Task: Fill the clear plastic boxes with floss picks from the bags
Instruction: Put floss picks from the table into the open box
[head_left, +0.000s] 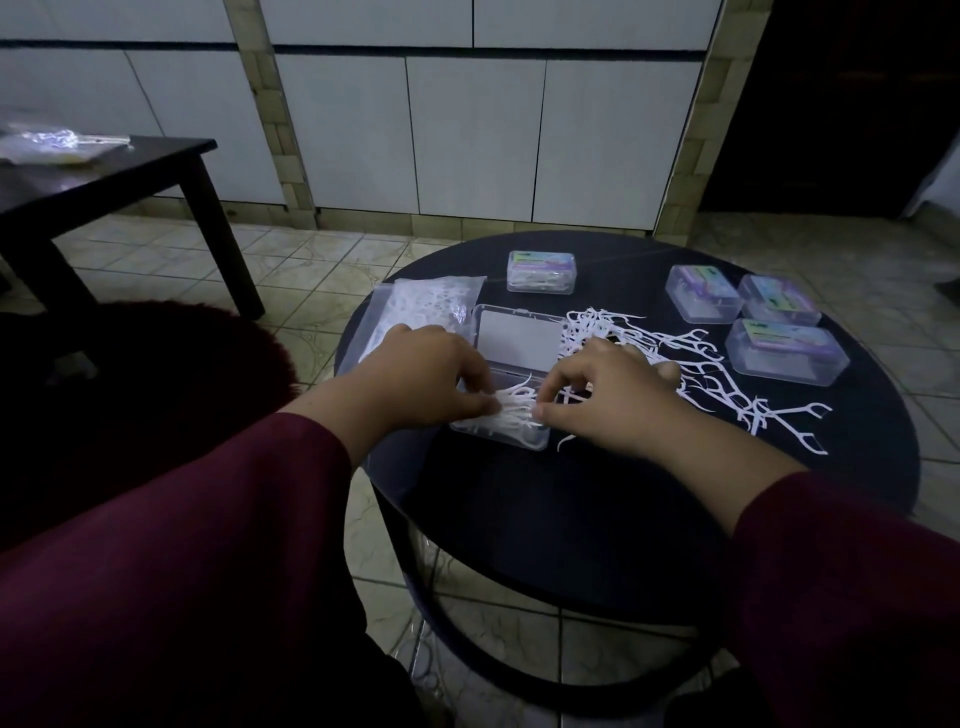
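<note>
Floss picks (511, 410) sit bunched in the open clear box (501, 434) near the left-front part of the round dark surface (519, 499), its lid (519, 340) folded back flat behind it.

Head view: left hand (421, 376) has fingers curled down, pinching the bunch from the left; right hand (605, 395) has fingers curled too, pinching the same bunch from the right, thumb low at the box edge. Both hands squeeze the picks together over the box base. Loose pile of picks (696, 369) is spread across the middle toward the right edge, just beside the right hand. Bag (426, 301) with more picks lies at the left-back edge, touching the lid. One closed box (541, 271) stands at the back edge and three closed boxes (769, 317) near the right-back edge, contents unclear.

Handling, as judgement: picks are very light, thin, stiff plastic, springy and prone to tangle by hooked heads. Best gripped as an aligned bunch across the handles, not by the thread ends. Box is light and likely slides, so steady it while pressing picks in.

Second dark table (104, 182) far left carries a plastic bag (57, 145).
</note>
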